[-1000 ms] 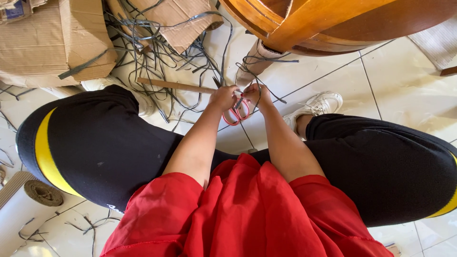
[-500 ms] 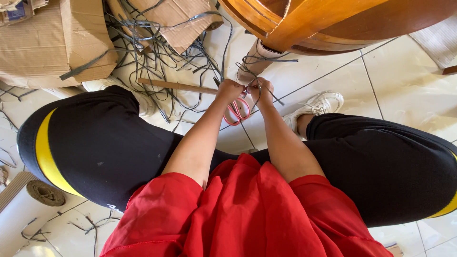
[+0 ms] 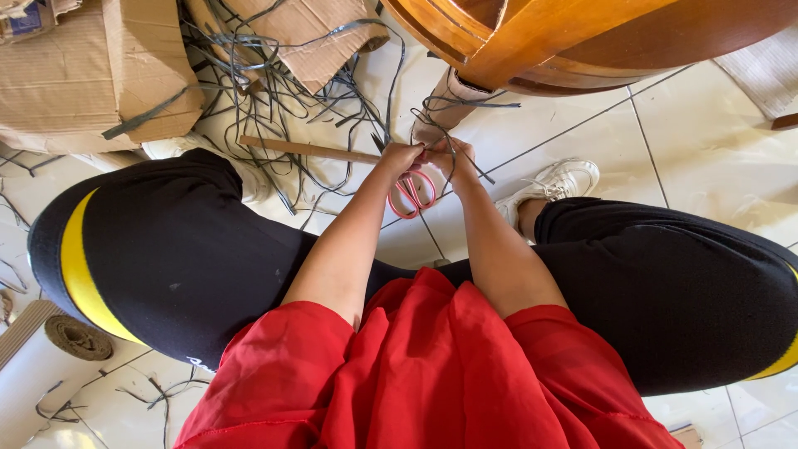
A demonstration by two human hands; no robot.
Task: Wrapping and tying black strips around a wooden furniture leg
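At the far left a roll of corrugated card (image 3: 77, 337) lies on the tiled floor (image 3: 715, 158), and above it flattened cardboard boxes (image 3: 83, 75), matte brown and creased, sit among a tangle of thin dark plastic straps (image 3: 274, 91), flat and springy, curling in loops over the glossy pale tiles. A slim wooden stick (image 3: 307, 150) runs from the strap pile toward the hands.

The left hand (image 3: 402, 157) is closed around the near end of that stick, or something just beside it; the grip is tight, though the fingers hide exactly what they pinch. Touching it, the right hand (image 3: 449, 158) is curled shut on a loop of dark strap (image 3: 453, 112) that rises toward the cardboard-wrapped leg (image 3: 445, 104) of the wooden furniture (image 3: 565, 41), smooth and varnished orange-brown. A pair of pink-handled scissors (image 3: 412, 193) hangs just below the two hands, handles down; which hand carries them I cannot tell.

By my judgement the work is at the stage of gathering the strap taut at the wrapped leg; a cut would call for freeing one hand to work the scissors. A white shoe (image 3: 565, 179) rests further right.
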